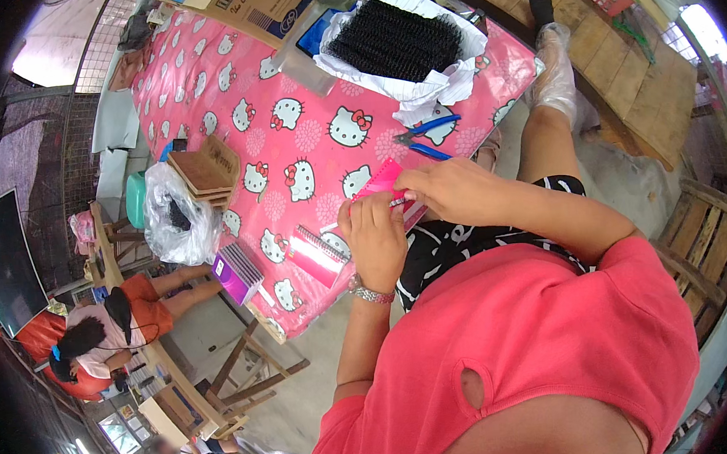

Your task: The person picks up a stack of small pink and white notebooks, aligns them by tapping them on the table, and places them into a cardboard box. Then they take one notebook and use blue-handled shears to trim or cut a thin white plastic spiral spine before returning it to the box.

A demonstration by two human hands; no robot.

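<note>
Both hands are together at the near edge of the table on a pink notebook [380, 180] with a row of small punched holes along one edge. My left hand [372, 226], with a metal-band watch at the wrist, presses its near side with curled fingers. My right hand [444, 191] pinches its right corner; a small striped piece at the fingertips is too small to make out. To the left lies a pink spiral notebook [319, 255]. Beyond my right hand, blue-handled pliers [427, 136] rest on the table with jaws apart.
A paper-lined box of black spiral coils [397, 39] stands at the back, near a cardboard carton [255, 7]. Leftward are purple spiral notebooks [238, 274], brown boards [206, 172] and a plastic bag [176, 219]. Another person [105, 329] bends over a bench.
</note>
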